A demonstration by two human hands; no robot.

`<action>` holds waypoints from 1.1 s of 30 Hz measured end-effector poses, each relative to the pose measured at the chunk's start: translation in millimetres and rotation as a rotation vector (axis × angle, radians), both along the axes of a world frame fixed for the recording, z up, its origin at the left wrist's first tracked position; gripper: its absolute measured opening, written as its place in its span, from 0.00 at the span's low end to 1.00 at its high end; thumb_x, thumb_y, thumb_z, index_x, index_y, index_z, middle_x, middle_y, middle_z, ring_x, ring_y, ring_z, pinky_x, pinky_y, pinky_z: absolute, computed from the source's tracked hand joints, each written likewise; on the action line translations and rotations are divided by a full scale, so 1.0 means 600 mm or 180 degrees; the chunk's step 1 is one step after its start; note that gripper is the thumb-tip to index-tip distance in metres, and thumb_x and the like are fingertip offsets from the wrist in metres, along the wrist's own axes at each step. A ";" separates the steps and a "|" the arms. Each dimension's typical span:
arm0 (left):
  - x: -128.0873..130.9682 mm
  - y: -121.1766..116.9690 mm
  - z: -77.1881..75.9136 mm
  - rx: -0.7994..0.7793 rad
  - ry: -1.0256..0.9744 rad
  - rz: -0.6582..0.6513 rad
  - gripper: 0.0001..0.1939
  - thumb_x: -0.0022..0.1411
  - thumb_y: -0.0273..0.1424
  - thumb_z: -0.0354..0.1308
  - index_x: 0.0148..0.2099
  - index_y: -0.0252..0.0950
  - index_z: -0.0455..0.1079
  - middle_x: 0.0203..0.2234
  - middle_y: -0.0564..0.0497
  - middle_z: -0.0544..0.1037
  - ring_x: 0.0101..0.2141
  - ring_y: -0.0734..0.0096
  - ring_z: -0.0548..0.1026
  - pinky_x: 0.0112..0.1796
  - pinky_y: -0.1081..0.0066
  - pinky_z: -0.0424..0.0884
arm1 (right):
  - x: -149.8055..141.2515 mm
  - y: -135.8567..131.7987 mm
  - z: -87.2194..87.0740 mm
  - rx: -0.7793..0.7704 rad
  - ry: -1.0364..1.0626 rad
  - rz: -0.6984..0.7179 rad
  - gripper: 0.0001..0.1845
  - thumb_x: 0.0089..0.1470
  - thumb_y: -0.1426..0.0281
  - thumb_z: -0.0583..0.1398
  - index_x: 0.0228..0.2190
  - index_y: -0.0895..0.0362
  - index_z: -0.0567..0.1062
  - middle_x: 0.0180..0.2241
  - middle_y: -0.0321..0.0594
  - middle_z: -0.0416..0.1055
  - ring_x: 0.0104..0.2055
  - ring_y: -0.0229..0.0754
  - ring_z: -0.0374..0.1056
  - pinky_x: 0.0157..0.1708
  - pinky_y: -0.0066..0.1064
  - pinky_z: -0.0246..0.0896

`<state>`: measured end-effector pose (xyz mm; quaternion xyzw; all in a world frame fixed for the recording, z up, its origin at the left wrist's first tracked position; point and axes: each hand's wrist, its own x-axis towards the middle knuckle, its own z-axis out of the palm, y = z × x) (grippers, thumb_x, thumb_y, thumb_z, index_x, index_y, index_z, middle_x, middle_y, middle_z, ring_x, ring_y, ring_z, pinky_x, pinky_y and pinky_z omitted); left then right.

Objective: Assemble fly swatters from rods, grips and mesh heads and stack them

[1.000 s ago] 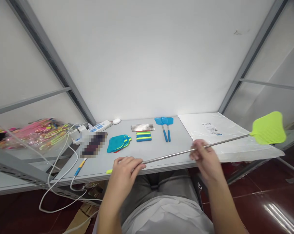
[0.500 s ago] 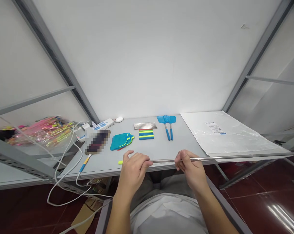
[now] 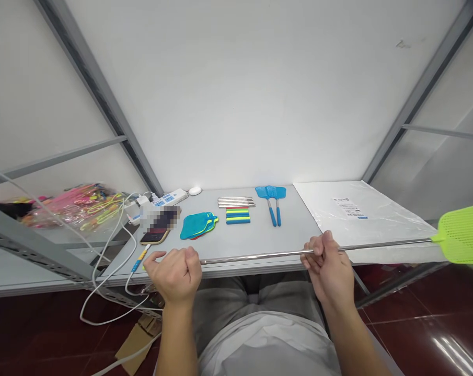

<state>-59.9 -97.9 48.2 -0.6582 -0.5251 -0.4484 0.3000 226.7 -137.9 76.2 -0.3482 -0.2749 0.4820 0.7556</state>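
I hold a long fly swatter level along the front edge of the grey table (image 3: 260,237). Its metal rod (image 3: 255,256) runs from my left hand (image 3: 175,274), closed in a fist round the handle end, to my right hand (image 3: 330,266), which is wrapped round the rod further along. The rod goes on to the right to the lime-green mesh head (image 3: 461,234), which hangs out past the table's corner. My arms come up from the bottom of the view.
On the table lie two blue swatters (image 3: 273,201), a stack of coloured handles with metal rods (image 3: 237,209), teal swatter heads (image 3: 197,226), a phone (image 3: 158,224), a power strip (image 3: 169,198) with cables, and a clear plastic bag (image 3: 361,214). Pink and yellow parts (image 3: 75,206) lie at the left.
My hands have moved apart along the rod, the left one sliding left to the handle end. The green head, out of view half a second ago, shows again at the right.
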 end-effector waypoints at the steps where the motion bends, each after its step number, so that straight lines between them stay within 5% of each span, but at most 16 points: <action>1: -0.006 0.000 0.001 0.0055 -0.0005 0.0026 0.18 0.62 0.25 0.49 0.19 0.39 0.63 0.11 0.55 0.67 0.17 0.73 0.61 0.43 0.59 0.60 | 0.006 0.000 0.003 0.0002 0.0000 -0.0058 0.24 0.59 0.56 0.59 0.18 0.56 0.64 0.17 0.28 0.50 0.19 0.31 0.47 0.19 0.26 0.51; 12: -0.044 -0.003 0.017 0.0365 -0.0121 0.0075 0.21 0.63 0.27 0.44 0.18 0.39 0.60 0.10 0.54 0.67 0.16 0.71 0.62 0.41 0.59 0.59 | 0.118 -0.005 0.036 0.0242 -0.0098 -0.1202 0.24 0.60 0.63 0.57 0.16 0.55 0.56 0.13 0.28 0.47 0.15 0.31 0.43 0.16 0.28 0.42; 21: 0.014 -0.001 0.005 0.0208 -0.0513 0.0163 0.17 0.59 0.29 0.52 0.20 0.40 0.53 0.13 0.56 0.61 0.20 0.70 0.61 0.43 0.58 0.60 | 0.143 0.009 0.016 0.0239 0.0334 -0.1195 0.25 0.60 0.61 0.56 0.17 0.55 0.53 0.13 0.27 0.45 0.15 0.32 0.42 0.15 0.28 0.39; 24: 0.043 -0.008 -0.002 0.0320 -0.0755 0.0070 0.12 0.61 0.30 0.50 0.24 0.40 0.61 0.17 0.53 0.68 0.26 0.65 0.66 0.46 0.53 0.57 | 0.145 0.017 0.003 0.0321 0.0433 -0.1311 0.25 0.61 0.60 0.55 0.18 0.55 0.52 0.14 0.26 0.43 0.15 0.32 0.41 0.15 0.27 0.40; 28: 0.103 -0.033 -0.024 0.0772 -0.1152 -0.0738 0.11 0.63 0.37 0.49 0.30 0.41 0.67 0.21 0.48 0.73 0.29 0.61 0.69 0.40 0.54 0.60 | 0.135 0.023 -0.005 0.0293 0.0556 -0.1336 0.25 0.63 0.60 0.53 0.18 0.55 0.53 0.14 0.26 0.44 0.16 0.32 0.40 0.16 0.25 0.43; 33: 0.172 -0.048 -0.051 -0.1311 -0.1821 -0.2559 0.30 0.64 0.56 0.38 0.29 0.39 0.68 0.20 0.49 0.66 0.23 0.66 0.65 0.29 0.62 0.62 | 0.114 0.030 -0.012 0.0155 0.0672 -0.1110 0.26 0.65 0.58 0.50 0.18 0.55 0.53 0.14 0.27 0.45 0.16 0.33 0.41 0.17 0.25 0.48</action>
